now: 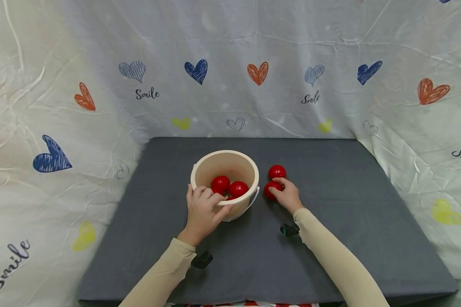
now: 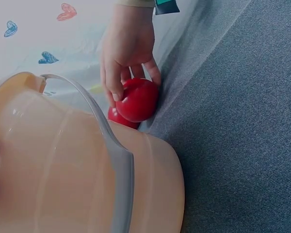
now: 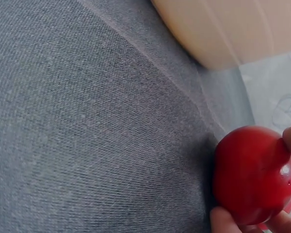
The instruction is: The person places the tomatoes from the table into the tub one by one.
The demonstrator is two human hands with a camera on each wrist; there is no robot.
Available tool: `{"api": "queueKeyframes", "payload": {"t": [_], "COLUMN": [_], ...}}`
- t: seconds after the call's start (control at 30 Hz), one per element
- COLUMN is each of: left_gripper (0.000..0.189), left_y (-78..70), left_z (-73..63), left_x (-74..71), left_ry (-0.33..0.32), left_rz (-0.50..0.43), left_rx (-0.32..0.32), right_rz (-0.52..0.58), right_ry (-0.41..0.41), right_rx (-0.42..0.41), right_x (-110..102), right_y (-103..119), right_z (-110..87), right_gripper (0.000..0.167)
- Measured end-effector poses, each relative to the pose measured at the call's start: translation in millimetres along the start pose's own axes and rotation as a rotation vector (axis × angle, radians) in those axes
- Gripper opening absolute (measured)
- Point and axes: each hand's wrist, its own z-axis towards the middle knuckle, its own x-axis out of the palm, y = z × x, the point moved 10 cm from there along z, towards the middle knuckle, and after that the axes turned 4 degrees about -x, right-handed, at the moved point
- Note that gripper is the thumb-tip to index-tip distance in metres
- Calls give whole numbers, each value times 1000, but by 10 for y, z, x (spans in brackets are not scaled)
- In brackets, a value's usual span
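A cream bucket [image 1: 240, 209] stands on the dark cloth, its pale handle [image 2: 121, 170] hanging down the right side. My left hand [image 1: 204, 209] grips the near left part of its rim. Inside lie several glossy red round fruits [image 1: 220, 183], partly hidden by the rim and fingers. To the right of the bucket, my right hand [image 1: 288, 196] grips a red round fruit [image 3: 252, 174] with thumb and fingers around it, low at the cloth. Just beyond it rests another red round fruit [image 1: 277, 171]. Whether they are apples or tomatoes I cannot tell.
Dark grey cloth [image 1: 169, 170] covers the table. A white sheet with printed hearts [image 1: 230, 98] hangs behind and along both sides. Small black devices sit at the left wrist [image 1: 202, 260] and right wrist [image 1: 290, 230].
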Motion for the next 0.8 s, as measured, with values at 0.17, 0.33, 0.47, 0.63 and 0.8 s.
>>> {"api": "queueKeyframes", "payload": {"t": [0.17, 0.33, 0.47, 0.63, 0.8], "left_gripper": [59, 42, 37, 41, 54], "left_y": [5, 1, -5, -9, -8], "left_z": [4, -5, -11, -8, 0], "left_x": [2, 5, 2, -2, 1], "left_ry": [4, 5, 5, 2, 5], "left_rz": [-3, -8, -17, -13, -8], "left_rx": [-6, -2, -2, 0, -1], "right_rz": [23, 35, 52, 77, 121], "right_ry": [-9, -10, -23, -44, -52], "right_rx": [0, -5, -15, -50, -88], "right_x": [-14, -28, -77, -198, -382], "right_y": [-22, -32, 6, 184, 491], "right_z": [-11, -26, -25, 11, 60], "right_gripper": [44, 44, 43, 41, 42]}}
